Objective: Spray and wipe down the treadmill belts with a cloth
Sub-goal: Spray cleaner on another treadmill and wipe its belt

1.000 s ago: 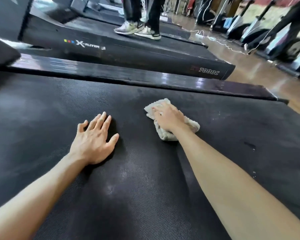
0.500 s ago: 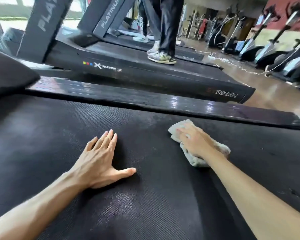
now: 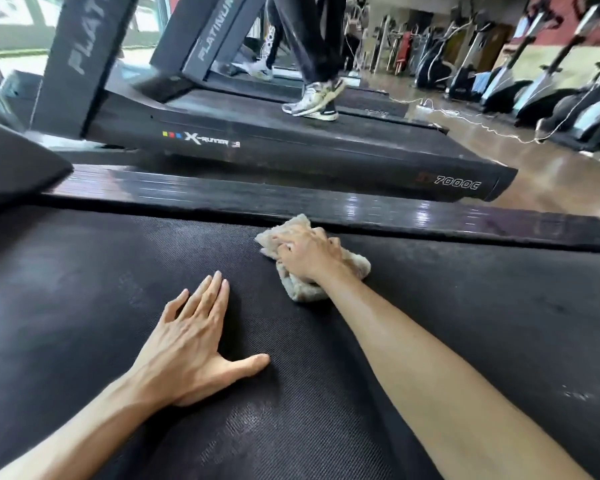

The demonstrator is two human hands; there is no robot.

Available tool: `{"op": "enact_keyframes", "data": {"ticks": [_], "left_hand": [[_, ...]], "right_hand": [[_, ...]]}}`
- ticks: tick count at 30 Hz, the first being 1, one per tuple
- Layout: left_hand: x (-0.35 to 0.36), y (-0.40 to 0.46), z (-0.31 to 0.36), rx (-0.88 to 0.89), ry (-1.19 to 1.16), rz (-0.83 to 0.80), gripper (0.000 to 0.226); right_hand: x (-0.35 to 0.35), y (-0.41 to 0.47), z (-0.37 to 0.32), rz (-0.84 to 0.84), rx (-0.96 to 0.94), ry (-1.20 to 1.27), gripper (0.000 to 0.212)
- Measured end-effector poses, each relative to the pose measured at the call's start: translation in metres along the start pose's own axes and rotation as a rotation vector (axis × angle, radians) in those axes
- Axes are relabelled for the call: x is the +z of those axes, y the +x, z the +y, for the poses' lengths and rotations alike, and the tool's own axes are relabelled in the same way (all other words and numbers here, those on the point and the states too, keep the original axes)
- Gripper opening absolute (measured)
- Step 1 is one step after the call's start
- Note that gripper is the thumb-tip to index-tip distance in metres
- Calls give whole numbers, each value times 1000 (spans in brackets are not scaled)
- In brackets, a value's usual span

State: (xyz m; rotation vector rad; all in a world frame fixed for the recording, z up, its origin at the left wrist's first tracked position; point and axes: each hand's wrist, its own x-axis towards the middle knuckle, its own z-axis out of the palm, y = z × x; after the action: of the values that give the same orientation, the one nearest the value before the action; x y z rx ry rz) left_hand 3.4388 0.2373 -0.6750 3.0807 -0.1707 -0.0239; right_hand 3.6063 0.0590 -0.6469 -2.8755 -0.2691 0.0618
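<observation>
The crumpled beige terry cloth [image 3: 326, 271] lies on the black textured treadmill belt [image 3: 465, 323], close to the glossy black side rail [image 3: 361, 206]. The right hand [image 3: 309, 252] presses it, fingers curled into its folds. The left hand [image 3: 191, 344] rests flat on the belt, fingers straight, thumb splayed.
</observation>
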Motion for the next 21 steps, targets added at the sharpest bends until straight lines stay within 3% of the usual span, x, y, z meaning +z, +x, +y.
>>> {"op": "enact_keyframes", "data": {"ticks": [4,8,12,16,19,21], "left_hand": [[1,0,-1,11,-25,8,147],[4,1,-1,12,-28,17,145],[3,1,1,12,-18,28,145],[2,1,2,2,-20,31,145],[0,-1,0,8,-20,17,145],[0,-1,0,13,10,12,143]], "right_hand": [[-15,-9,76,106,239,15,54],[-9,-6,51,222,385,61,55],[-1,-4,-19,168,263,22,42],[16,0,-67,96,33,-5,51],[20,5,-53,-6,-85,-32,59],[12,-1,-22,-14,-108,-61,52]]}}
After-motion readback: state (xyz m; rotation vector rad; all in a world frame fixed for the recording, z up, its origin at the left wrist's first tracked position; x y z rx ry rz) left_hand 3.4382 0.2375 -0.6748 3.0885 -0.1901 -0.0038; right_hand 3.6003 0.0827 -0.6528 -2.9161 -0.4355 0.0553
